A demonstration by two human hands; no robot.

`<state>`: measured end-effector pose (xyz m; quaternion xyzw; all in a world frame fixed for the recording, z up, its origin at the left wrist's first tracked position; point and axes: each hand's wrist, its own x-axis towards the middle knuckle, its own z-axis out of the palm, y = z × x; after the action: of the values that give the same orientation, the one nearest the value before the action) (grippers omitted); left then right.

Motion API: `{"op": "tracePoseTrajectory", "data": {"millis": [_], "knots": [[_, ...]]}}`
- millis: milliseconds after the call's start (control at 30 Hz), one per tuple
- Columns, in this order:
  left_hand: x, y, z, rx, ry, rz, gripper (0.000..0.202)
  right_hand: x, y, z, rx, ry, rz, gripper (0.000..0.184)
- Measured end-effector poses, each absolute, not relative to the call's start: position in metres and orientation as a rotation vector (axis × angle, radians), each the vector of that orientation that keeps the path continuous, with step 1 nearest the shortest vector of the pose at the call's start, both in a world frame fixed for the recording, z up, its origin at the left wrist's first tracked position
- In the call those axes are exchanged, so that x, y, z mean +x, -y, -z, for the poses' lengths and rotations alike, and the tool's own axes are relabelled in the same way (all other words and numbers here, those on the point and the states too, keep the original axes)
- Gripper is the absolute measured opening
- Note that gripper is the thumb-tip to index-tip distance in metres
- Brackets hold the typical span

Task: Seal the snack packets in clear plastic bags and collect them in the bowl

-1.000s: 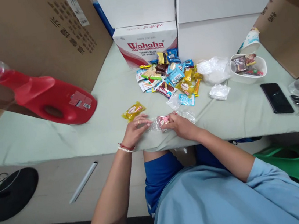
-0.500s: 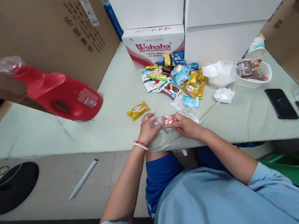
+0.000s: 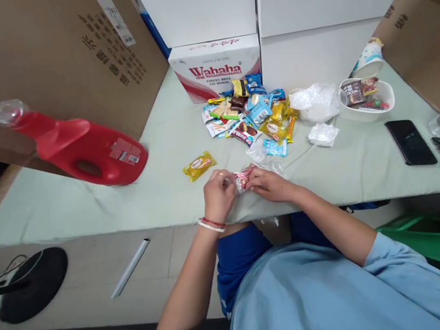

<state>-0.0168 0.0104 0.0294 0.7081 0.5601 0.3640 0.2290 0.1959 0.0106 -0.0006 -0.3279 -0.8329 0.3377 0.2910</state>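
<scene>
A red jug [image 3: 83, 151] is lying on the table [image 3: 67, 214] at far left. Just past a yellow packet [image 3: 199, 165], the left hand [image 3: 216, 193] is curling shut on one end of a small, crinkly pink-and-white snack packet [image 3: 242, 178] above the table's near edge, and the right hand [image 3: 268, 184] is pinching the other end.

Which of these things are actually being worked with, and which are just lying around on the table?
In use: left hand and right hand, both pinching the red snack packet.
Lying about: snack pile, yellow packet, red jug, phone, bowl, Wahaha box.
</scene>
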Motion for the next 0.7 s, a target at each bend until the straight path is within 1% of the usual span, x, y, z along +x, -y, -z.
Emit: {"op": "tracePoseTrajectory", "data": {"millis": [133,233,333,400,500,600,633,667,700], "knots": [[0.011,0.002,-0.027,2.098,-1.478,-0.909,0.014,0.193,-0.01,0.006,-0.9,2.226,-0.831,0.025],[0.019,0.014,-0.019,2.194,-1.423,-0.867,0.027,0.196,-0.01,0.009,-0.851,2.18,-0.845,0.027],[0.02,0.023,-0.011,2.317,-1.511,-0.735,0.035,0.206,-0.011,0.01,-0.817,2.139,-0.958,0.026],[0.02,0.026,-0.007,2.374,-1.584,-0.656,0.035,0.214,-0.012,0.01,-0.975,2.049,-0.974,0.028],[0.022,0.027,-0.001,2.423,-1.618,-0.65,0.033,0.225,-0.013,0.012,-1.446,1.837,-0.742,0.033],[0.026,0.025,0.001,2.418,-1.697,-0.72,0.026,0.229,-0.012,0.013,-1.806,1.823,-0.541,0.055],[0.028,0.024,0.001,2.414,-1.735,-0.75,0.023,0.229,-0.012,0.013,-1.877,1.862,-0.537,0.057],[0.029,0.023,0.001,2.416,-1.756,-0.774,0.021,0.229,-0.012,0.014,-1.922,1.901,-0.545,0.052],[0.03,0.021,0.0,2.429,-1.746,-0.783,0.02,0.229,-0.012,0.015,-1.942,1.937,-0.55,0.042]]}}
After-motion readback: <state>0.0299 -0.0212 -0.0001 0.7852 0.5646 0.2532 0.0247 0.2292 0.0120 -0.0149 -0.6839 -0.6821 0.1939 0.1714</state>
